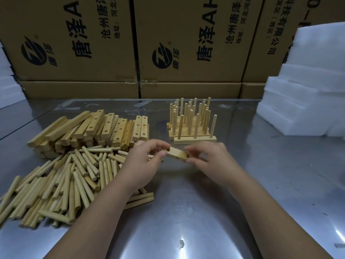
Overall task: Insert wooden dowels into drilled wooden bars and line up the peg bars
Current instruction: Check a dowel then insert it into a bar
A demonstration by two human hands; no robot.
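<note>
A short drilled wooden bar is held above the metal table between both hands. My left hand pinches its left end and my right hand pinches its right end. A hole shows in the bar's front face. No dowel is in it. A heap of loose dowels lies to the left, partly under my left forearm. Behind it is a pile of drilled bars. Several finished peg bars with upright dowels stand in rows just beyond my hands.
Printed cardboard boxes form a wall along the table's far edge. White foam slabs are stacked at the right, and more foam sits at the far left.
</note>
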